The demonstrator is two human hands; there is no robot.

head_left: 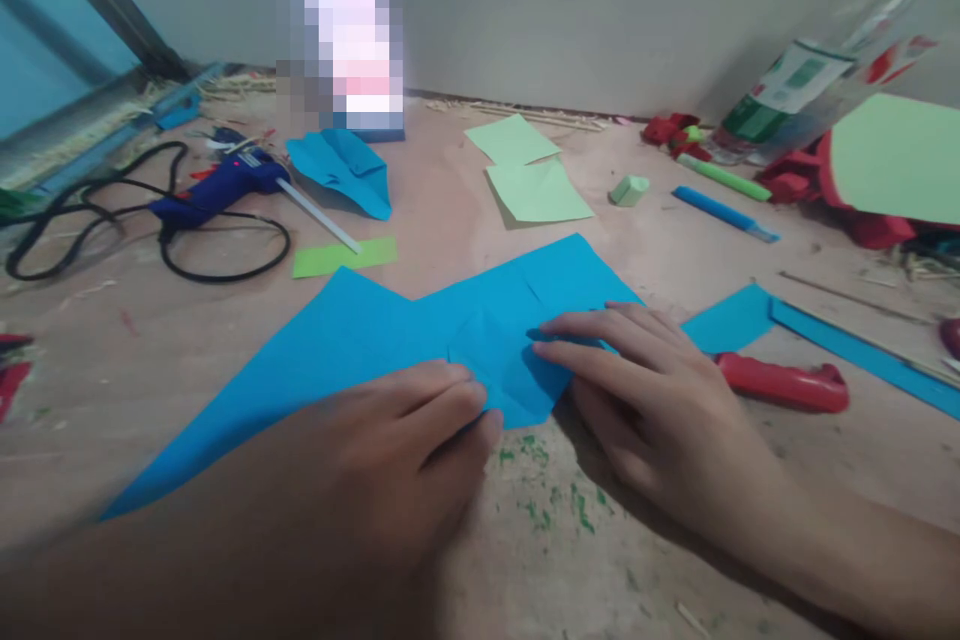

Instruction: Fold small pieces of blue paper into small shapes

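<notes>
A large sheet of blue paper (pixel 352 340) lies on the table, and a creased blue piece (pixel 495 355) rests at its right part. My left hand (pixel 420 430) is closed at the lower edge of the creased piece, its fingers bent together on the paper. From the right, my right hand (pixel 637 370) reaches over the same paper, with index and middle fingertips at a fold and the thumb below, gripping its right edge. A red-handled tool (pixel 784 383) lies just beyond my right hand, partly behind it.
A blue glue gun (pixel 217 188) with a black cord lies at the left, near a folded blue paper (pixel 345 170). Light green squares (pixel 536 190), a blue marker (pixel 724 212), a bottle (pixel 787 100) and blue strips (pixel 862 350) sit behind and right.
</notes>
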